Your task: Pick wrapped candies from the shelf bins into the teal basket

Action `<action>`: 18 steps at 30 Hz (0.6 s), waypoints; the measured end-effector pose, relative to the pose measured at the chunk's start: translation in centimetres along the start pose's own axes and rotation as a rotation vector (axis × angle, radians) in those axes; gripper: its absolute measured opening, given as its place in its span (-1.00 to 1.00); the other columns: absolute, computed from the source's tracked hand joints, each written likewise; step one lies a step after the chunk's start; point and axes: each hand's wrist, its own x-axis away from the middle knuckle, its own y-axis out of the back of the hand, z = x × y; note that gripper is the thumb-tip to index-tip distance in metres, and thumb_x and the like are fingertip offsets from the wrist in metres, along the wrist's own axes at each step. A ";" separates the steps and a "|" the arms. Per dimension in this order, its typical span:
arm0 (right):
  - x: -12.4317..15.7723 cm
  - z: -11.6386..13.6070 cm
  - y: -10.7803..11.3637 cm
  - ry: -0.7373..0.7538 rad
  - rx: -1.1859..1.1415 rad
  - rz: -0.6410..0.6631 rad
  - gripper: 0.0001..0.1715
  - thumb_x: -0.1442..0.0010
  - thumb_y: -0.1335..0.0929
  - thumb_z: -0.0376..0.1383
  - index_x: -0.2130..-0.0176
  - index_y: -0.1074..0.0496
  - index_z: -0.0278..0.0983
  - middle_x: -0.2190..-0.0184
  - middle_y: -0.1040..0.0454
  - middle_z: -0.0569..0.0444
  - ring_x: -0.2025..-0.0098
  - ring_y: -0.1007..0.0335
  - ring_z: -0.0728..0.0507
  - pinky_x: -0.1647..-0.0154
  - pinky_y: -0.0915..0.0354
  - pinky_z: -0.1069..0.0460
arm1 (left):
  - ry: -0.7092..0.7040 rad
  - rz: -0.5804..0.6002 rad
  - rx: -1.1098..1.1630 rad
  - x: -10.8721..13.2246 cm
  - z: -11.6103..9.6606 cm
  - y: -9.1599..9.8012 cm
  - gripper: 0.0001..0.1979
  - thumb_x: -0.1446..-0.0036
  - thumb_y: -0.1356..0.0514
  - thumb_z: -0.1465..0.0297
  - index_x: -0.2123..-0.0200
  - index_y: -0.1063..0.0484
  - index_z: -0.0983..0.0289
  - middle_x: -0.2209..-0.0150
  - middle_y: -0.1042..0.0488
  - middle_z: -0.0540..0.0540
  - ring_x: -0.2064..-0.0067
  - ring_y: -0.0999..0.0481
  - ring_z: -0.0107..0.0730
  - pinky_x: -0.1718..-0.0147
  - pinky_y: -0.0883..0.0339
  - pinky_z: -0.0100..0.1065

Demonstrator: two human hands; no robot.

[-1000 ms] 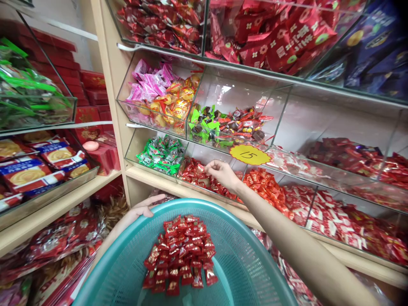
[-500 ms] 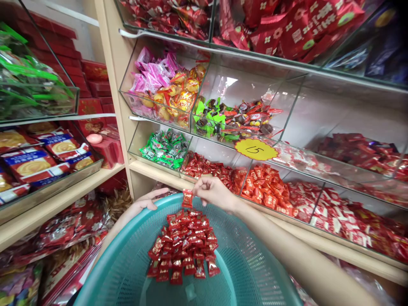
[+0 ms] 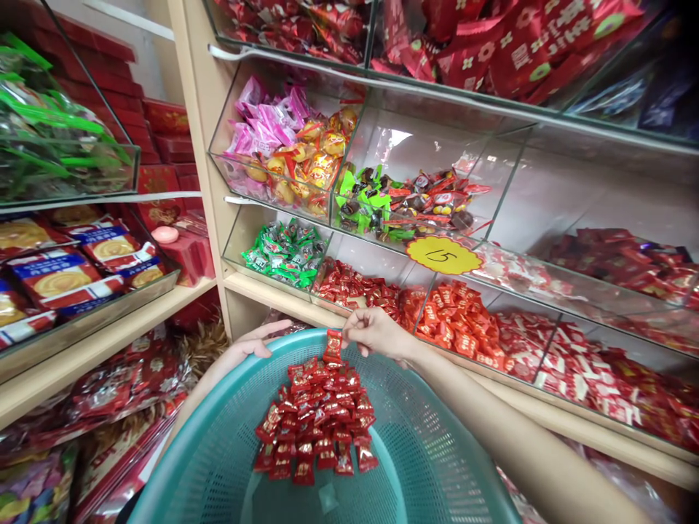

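A green plastic basket (image 3: 437,437) with perforated walls fills the lower middle. Inside it lies a pile of small red wrapped candies (image 3: 322,415). My right hand (image 3: 379,333) is at the far rim, its thumb and fingers pinching one red wrapped candy (image 3: 333,347) above the pile. My left hand (image 3: 251,349) rests against the far left rim, fingers stretched out toward the right and thumb apart. The left forearm runs along the basket's outer side, partly hidden by it.
Beyond the basket stand clear shelf bins of candy: green-wrapped (image 3: 287,253), dark red (image 3: 357,287), orange-red (image 3: 461,316). A yellow price tag (image 3: 443,255) reads 15. A wooden shelf edge (image 3: 273,291) runs just behind the rim. Packaged pastries (image 3: 60,273) fill a bin at left.
My right hand has shifted slightly right and down with the pinched candy, which now hangs more slanted over the pile's far end. My left hand stays at the rim.
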 end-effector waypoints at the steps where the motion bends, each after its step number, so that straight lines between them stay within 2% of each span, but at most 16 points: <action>1: 0.0 0.0 0.1 -0.021 0.013 0.004 -0.92 0.05 -0.31 -0.47 0.53 -0.34 -0.34 0.63 -0.49 0.18 0.76 -0.13 0.15 0.75 -0.05 0.23 | 0.003 0.002 0.001 0.0 0.0 0.0 -0.19 0.19 -0.09 0.58 -0.24 -0.05 0.34 -0.07 -0.41 0.19 -0.06 -0.41 -0.09 0.01 -0.28 -0.25; 5: -0.1 -0.4 -0.3 -0.108 0.057 0.040 -0.88 0.06 -0.30 -0.51 0.54 -0.33 -0.33 0.66 -0.47 0.19 0.76 -0.14 0.14 0.78 0.02 0.23 | 0.010 0.016 0.020 0.0 0.0 0.0 -0.20 0.13 -0.03 0.60 -0.26 0.03 0.34 0.02 -0.48 0.15 0.01 -0.46 -0.12 0.05 -0.30 -0.25; 11: -1.3 -1.3 -1.8 -0.112 0.119 0.048 -0.86 0.03 -0.30 -0.49 0.56 -0.30 -0.31 0.68 -0.44 0.21 0.76 -0.14 0.13 0.75 -0.03 0.22 | 0.005 0.018 0.009 -0.2 -0.1 0.1 -0.17 0.15 0.00 0.62 -0.27 0.10 0.38 0.08 -0.52 0.09 0.10 -0.51 -0.22 0.09 -0.31 -0.30; 15: -1.5 -1.6 -2.6 -0.026 0.427 -0.075 -0.86 0.05 -0.30 -0.46 0.58 -0.33 -0.29 0.67 -0.43 0.19 0.70 -0.21 0.08 0.62 -0.13 0.17 | 0.005 0.009 -0.002 -0.1 -0.1 0.2 -0.20 0.14 -0.02 0.61 -0.26 0.04 0.36 0.04 -0.50 0.11 0.06 -0.49 -0.21 0.06 -0.29 -0.30; 18: -1.1 -1.3 -3.2 0.058 0.708 -0.207 -0.88 0.06 -0.32 -0.44 0.57 -0.38 -0.28 0.59 -0.48 0.12 0.50 -0.36 0.00 0.44 -0.18 0.14 | 0.006 0.002 -0.020 0.1 0.0 0.1 -0.24 0.11 -0.03 0.59 -0.25 -0.01 0.34 0.00 -0.47 0.14 0.06 -0.49 -0.19 0.07 -0.30 -0.29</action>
